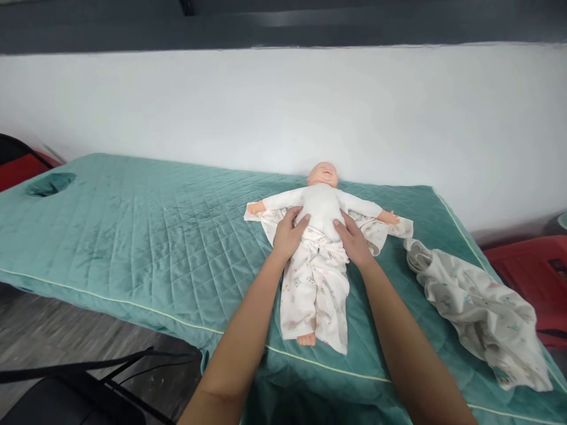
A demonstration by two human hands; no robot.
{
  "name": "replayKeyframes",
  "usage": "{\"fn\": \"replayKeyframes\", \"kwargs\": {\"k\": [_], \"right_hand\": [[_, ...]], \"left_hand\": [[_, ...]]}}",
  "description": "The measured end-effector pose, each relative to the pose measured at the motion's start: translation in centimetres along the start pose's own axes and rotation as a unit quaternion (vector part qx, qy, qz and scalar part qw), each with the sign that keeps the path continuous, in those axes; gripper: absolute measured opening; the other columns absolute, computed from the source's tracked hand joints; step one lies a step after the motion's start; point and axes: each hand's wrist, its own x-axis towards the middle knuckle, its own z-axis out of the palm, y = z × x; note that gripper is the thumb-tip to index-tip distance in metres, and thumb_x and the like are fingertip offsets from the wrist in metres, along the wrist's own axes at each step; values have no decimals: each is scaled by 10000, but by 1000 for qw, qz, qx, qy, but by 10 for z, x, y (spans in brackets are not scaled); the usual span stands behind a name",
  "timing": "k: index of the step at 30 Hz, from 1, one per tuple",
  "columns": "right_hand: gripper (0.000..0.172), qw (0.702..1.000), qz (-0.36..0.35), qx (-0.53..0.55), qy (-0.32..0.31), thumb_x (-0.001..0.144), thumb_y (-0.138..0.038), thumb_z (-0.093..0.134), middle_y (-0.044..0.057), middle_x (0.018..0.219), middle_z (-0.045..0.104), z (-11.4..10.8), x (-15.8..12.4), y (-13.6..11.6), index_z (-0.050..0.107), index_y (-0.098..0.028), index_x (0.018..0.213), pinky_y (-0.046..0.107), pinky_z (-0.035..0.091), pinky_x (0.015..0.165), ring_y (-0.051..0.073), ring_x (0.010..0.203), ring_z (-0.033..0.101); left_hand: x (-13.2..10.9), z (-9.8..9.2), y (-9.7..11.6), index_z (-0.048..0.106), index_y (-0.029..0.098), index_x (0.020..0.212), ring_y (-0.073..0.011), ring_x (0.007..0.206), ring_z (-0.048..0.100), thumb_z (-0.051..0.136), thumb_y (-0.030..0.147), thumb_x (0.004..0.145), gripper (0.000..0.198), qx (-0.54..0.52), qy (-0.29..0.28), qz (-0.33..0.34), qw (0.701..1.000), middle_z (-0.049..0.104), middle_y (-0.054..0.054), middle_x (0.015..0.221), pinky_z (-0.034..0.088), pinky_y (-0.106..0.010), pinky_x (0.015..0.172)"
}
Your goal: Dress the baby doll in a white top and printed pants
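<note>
A baby doll [322,200] lies on its back on the teal quilted bed [146,236], arms spread, head toward the wall. It wears a white top and patterned white trousers [316,283]; one bare foot shows at the bottom. My left hand [289,233] rests on the doll's left side at the waist, fingers curled around the trouser waistband. My right hand [353,238] holds the other side of the waist the same way. A patterned garment [376,230] lies spread under the doll's torso.
A crumpled patterned blanket [481,307] lies on the bed to the right. The bed has a face hole [51,184] at far left. White wall behind. Red seats [531,277] stand at right and far left. A black object [66,395] sits on the floor, lower left.
</note>
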Motion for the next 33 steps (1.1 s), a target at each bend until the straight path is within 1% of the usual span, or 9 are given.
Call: {"fn": "replayKeyframes", "kwargs": {"k": [6,10,13,16,18,21,24,29,33], "right_hand": [[775,998,-55,19,30,877,-723,551,60,1601,413,5,-4,8,500,-253,1491,485,209,1288,269,1511,332],[761,996,-74,19,40,897,-694,549,84,1599,415,4,-7,8,486,-232,1499,493,226,1279,263,1502,349],[713,995,-86,13,53,917,-652,548,81,1610,396,3,-10,7,479,-246,1499,505,227,1276,256,1511,333],[639,993,-97,2,61,943,-581,550,82,1609,398,2,-14,7,481,-256,1489,513,236,1271,251,1511,335],[560,989,-126,-11,77,956,-517,560,92,1586,432,0,-18,6,510,-257,1449,522,268,1255,250,1491,369],[431,971,-205,-52,109,947,-427,603,100,1536,478,-2,-29,1,564,-260,1342,544,301,1229,255,1452,413],[424,959,-251,-89,98,928,-376,643,107,1524,468,-2,-42,-2,541,-272,1326,560,310,1215,262,1446,407],[478,963,-238,-118,51,911,-380,668,112,1575,381,1,-59,-2,511,-285,1353,570,308,1212,277,1479,344],[385,966,-219,-129,42,897,-424,682,99,1599,335,1,-63,-1,575,-271,1234,574,301,1211,297,1491,309]], "left_hand": [[-5,5,-4,602,227,1234,-218,1258,574,621,379,917,352,-87,70,-19,994,635,-73,1321,451,-353,1076],[-5,5,-6,602,205,1244,-222,1316,551,624,353,912,364,-123,70,-17,990,610,-97,1377,402,-386,1162],[-5,3,-5,598,222,1287,-226,1365,522,609,361,929,384,-113,69,-40,990,582,-88,1442,358,-415,1208],[-9,1,-3,616,242,1260,-234,1393,503,596,383,945,346,-98,63,-45,992,568,-80,1473,365,-432,1204],[-14,-1,-2,626,240,1194,-242,1405,489,596,395,948,292,-92,68,-23,993,548,-89,1490,387,-439,1181],[-26,-6,-3,605,250,1157,-250,1421,458,622,412,934,277,-53,66,34,996,488,-98,1516,419,-442,1143],[-37,-10,-4,589,269,1194,-251,1446,417,642,416,923,313,4,38,80,996,423,-102,1531,413,-445,1153],[-42,-14,-6,594,271,1213,-269,1488,357,675,408,902,350,60,9,122,991,377,-104,1538,309,-477,1238],[-42,-14,-5,601,259,1175,-279,1507,322,715,403,871,355,76,-11,136,988,339,-106,1560,281,-475,1251]]}}
